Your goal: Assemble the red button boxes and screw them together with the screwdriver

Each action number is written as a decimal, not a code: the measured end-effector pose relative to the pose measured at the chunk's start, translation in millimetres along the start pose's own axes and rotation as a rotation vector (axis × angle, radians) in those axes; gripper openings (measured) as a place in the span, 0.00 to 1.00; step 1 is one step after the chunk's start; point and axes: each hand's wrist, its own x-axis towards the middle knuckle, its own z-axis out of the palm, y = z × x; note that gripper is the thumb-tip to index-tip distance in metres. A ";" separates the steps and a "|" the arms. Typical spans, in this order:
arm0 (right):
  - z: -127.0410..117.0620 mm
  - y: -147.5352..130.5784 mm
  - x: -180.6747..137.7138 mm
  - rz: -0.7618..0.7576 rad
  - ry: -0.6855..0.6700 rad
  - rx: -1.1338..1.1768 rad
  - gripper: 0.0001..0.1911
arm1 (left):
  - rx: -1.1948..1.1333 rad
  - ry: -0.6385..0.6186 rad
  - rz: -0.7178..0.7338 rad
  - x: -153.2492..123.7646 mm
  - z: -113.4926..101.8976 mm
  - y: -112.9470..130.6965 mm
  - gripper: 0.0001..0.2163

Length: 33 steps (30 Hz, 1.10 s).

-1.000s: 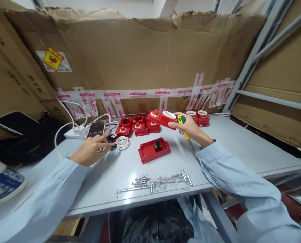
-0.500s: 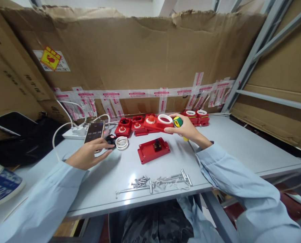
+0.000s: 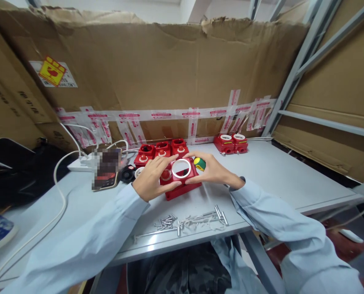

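Note:
With both hands I hold a red housing cover [image 3: 193, 171], which carries a white ring [image 3: 173, 168] and a red button [image 3: 166, 175]. My left hand [image 3: 151, 177] grips its left end between thumb and fingers. The right end is in my right hand [image 3: 212, 169], where a green-and-yellow screwdriver handle [image 3: 199, 164] is also tucked. Below the cover lies the red base box [image 3: 182, 191], mostly hidden by it; I cannot tell whether the two touch. Partly behind my left hand are white rings [image 3: 138, 172] beside a round black part [image 3: 128, 174].
Several red housings [image 3: 143, 157] stand behind my hands, and two ringed ones [image 3: 227, 145] at the back right. Screws [image 3: 166, 223] and metal rods [image 3: 218, 212] lie near the front edge. A phone [image 3: 106, 169] and power strip [image 3: 77, 164] sit left, against a cardboard wall [image 3: 157, 65].
My right hand has brought the cover left and down, over the base. My left hand has moved right from beside the black part and rings and taken hold of the cover's left end.

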 end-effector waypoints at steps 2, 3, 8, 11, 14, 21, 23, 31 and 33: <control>3.2 -4.7 -0.8 -0.041 0.006 -0.024 0.33 | -0.007 0.035 0.008 1.1 -0.7 1.3 0.31; 4.0 -6.8 -0.9 -0.054 0.017 -0.022 0.33 | -0.029 0.052 0.028 1.4 -2.2 2.3 0.30; 1.0 -17.1 0.1 -0.071 0.095 0.130 0.39 | -0.216 0.200 0.026 1.1 -12.1 10.7 0.24; 1.3 -24.0 -0.4 -0.094 0.068 0.224 0.44 | -0.357 0.197 -0.005 -1.6 -11.7 16.0 0.24; 6.8 -28.4 -2.3 -0.123 0.069 0.218 0.42 | -0.411 0.182 -0.012 -4.9 -8.3 19.4 0.24; 18.0 -24.9 -7.4 -0.262 0.209 0.032 0.45 | -0.190 0.244 0.144 -8.7 -6.9 16.2 0.20; 18.6 -24.7 -7.9 -0.239 0.200 0.062 0.44 | -0.136 0.238 0.197 -11.1 -4.4 14.6 0.22; 23.3 -27.9 -11.3 -0.086 0.109 0.151 0.37 | -0.142 0.287 0.315 -13.3 5.7 15.1 0.24; 26.1 -29.2 -12.1 -0.059 0.116 0.113 0.37 | -0.206 0.295 0.314 -13.4 7.3 16.0 0.23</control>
